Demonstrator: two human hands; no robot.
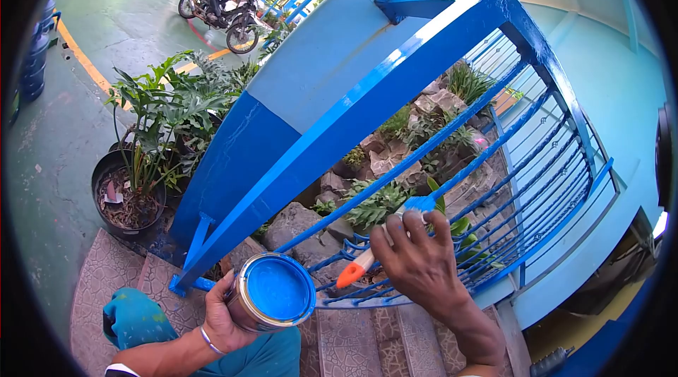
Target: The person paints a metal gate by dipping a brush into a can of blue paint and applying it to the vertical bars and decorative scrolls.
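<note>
My left hand [224,317] is wrapped round a metal paint can [279,291] of bright blue paint, its open top facing me. A paintbrush [363,261] with an orange-tipped white handle is gripped in my right hand [418,257]. Blue paint coats its bristles, which touch or lie very near a twisted bar of the blue metal railing [353,123]. The wide top rail shines, as if wet or glossy. My right fingers hide the middle of the brush.
Stone-patterned steps [346,342] lie below me. Behind the bars are rocks [300,227] and plants. A potted plant [131,193] stands at left, near a blue wall [233,144]. Farther off, a motorcycle [220,8] is parked on the green floor.
</note>
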